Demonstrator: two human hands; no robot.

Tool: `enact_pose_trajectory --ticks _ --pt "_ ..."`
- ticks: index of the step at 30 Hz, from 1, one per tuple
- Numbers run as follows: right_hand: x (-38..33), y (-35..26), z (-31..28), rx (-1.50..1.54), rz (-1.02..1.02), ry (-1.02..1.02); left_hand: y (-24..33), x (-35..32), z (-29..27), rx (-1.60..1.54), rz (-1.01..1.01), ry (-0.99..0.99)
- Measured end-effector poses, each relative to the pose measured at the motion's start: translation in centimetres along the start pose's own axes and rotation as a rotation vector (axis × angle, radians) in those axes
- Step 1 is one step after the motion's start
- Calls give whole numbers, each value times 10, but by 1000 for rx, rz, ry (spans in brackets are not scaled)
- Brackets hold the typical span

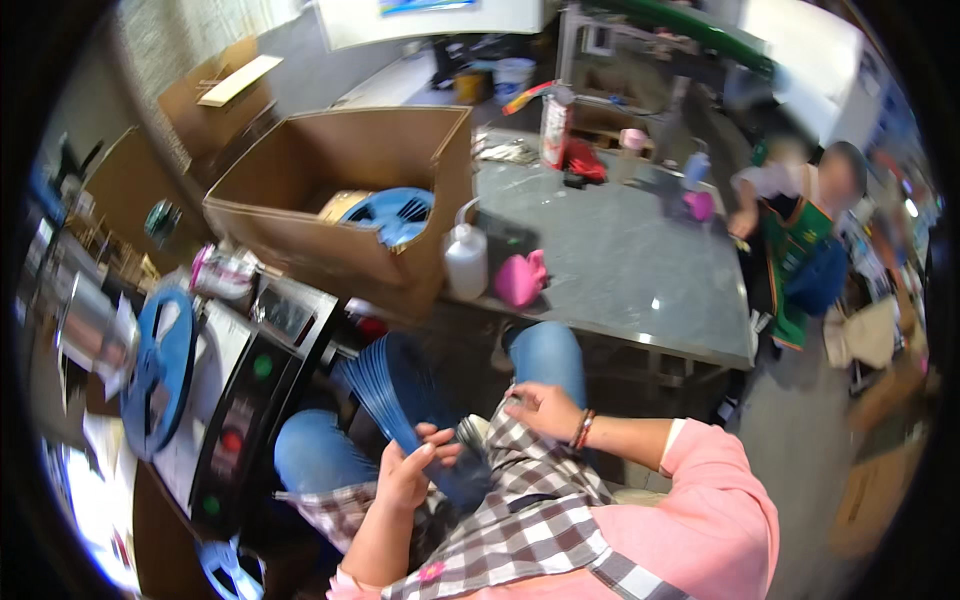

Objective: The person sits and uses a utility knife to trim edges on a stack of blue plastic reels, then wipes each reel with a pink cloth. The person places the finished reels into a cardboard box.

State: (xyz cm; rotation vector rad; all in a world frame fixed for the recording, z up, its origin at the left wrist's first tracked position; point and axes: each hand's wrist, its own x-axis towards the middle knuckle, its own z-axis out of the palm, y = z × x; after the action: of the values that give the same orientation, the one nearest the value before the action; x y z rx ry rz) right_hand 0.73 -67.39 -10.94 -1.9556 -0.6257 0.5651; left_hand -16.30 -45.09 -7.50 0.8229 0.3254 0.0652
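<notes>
On the left, a blue wheel [178,395] leans by a machine [245,400] with green and red buttons. A pink and white pack [225,272] sits on the far end of the machine. To the right and farther off is a big brown box [310,250], with its top open and another blue wheel [400,212] inside.

Near us, between the knees, is the blue stack [375,385]. It has many thin layers, and it is blurry. Its long way runs from far left to near right, down to the left hand [408,475]. That hand is the nearer one. It holds the near part of the stack, thumb and fingers bent close, so most of the stack lies just to the far side of it.

Past the knees, a white bottle [466,262] and a pink bag [520,280] stand on the near left of the gray table [620,260]. Below them, the right hand [545,410] rests by the checked apron [535,530]. Its fingers are curled near the thumb; I cannot tell if it holds anything. The stack lies to its left, a bit apart. On the far right, a person in a green vest [795,260] is by the table.
</notes>
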Motion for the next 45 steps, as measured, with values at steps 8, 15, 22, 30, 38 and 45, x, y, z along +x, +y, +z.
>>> enact_pose_trajectory --ticks 8,15,22,30,38,45 --pt "20 -64 -15 513 -69 -155 5 -1 10 74 -22 -59" --pt "23 -87 -3 485 -176 -219 1 -5 2 19 -39 -71" --pt "25 -98 6 287 -280 -264 3 -4 5 8 -50 -140" --pt "33 -118 8 5 -539 -208 -4 -7 13 67 -18 -174" --pt "30 -125 5 -133 -585 -207 -14 -6 11 108 30 -157" --pt "32 -121 7 -131 -586 -213 -14 -6 13 99 5 -155"
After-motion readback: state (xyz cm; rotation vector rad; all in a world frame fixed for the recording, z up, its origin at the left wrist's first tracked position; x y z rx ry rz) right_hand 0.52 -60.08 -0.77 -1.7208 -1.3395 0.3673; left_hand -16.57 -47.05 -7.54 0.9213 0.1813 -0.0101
